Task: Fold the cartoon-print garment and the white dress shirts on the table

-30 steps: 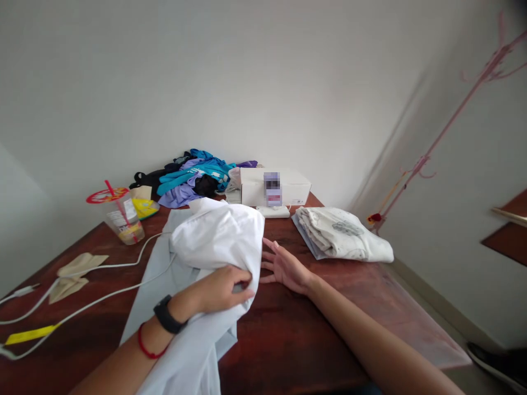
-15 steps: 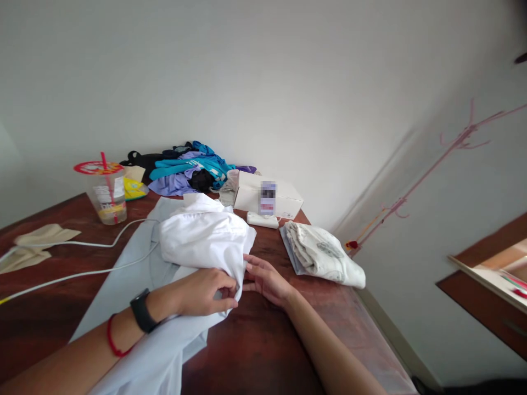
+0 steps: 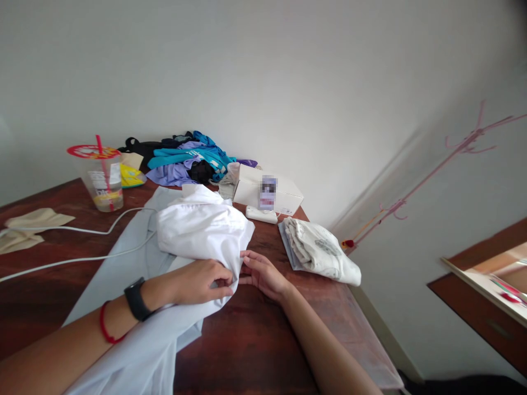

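A white shirt [image 3: 197,227] lies bunched on a pale blue cloth [image 3: 119,274] spread over the dark wooden table [image 3: 255,351]. My left hand [image 3: 201,281], with a black watch and red cord on the wrist, pinches the shirt's near right edge. My right hand [image 3: 261,274] rests flat on the table, fingers spread, with the fingertips touching the same edge of the shirt.
A folded white printed garment [image 3: 319,249] lies to the right near the table edge. Behind are a white box [image 3: 267,192], a small white adapter [image 3: 261,214], a pile of blue, purple and black clothes [image 3: 185,162], a plastic cup with red straw [image 3: 101,175], white cables [image 3: 74,241] and a beige cloth [image 3: 24,227].
The view has swung to the right and down. My left hand has pulled the shirt's edge slightly toward me, and my right hand has closed in on that edge.
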Demonstrator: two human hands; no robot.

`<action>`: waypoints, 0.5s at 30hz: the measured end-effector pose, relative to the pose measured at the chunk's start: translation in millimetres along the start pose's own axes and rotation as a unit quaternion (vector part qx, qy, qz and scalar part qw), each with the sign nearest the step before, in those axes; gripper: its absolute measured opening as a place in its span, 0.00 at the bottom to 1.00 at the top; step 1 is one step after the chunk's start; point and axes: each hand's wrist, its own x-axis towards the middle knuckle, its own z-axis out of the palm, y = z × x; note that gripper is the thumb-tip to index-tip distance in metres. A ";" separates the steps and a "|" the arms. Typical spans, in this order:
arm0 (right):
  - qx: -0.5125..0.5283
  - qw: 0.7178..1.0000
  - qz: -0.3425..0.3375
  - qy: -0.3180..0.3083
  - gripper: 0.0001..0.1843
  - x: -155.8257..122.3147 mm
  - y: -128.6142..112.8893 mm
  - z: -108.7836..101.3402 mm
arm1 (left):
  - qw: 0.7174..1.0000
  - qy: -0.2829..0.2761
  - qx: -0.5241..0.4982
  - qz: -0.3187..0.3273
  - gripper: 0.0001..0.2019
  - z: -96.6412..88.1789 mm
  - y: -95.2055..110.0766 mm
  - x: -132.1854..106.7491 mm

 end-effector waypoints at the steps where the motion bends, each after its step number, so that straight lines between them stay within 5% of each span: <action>1: -0.001 1.000 0.001 0.001 0.19 -0.2 -0.5 0.5 | 1.000 -0.002 0.000 0.000 0.12 0.1 -0.3 0.2; 15: -0.003 1.000 -0.001 -0.005 0.19 -0.1 0.3 -1.4 | 1.000 -0.011 0.010 -0.005 0.13 0.2 -0.4 1.5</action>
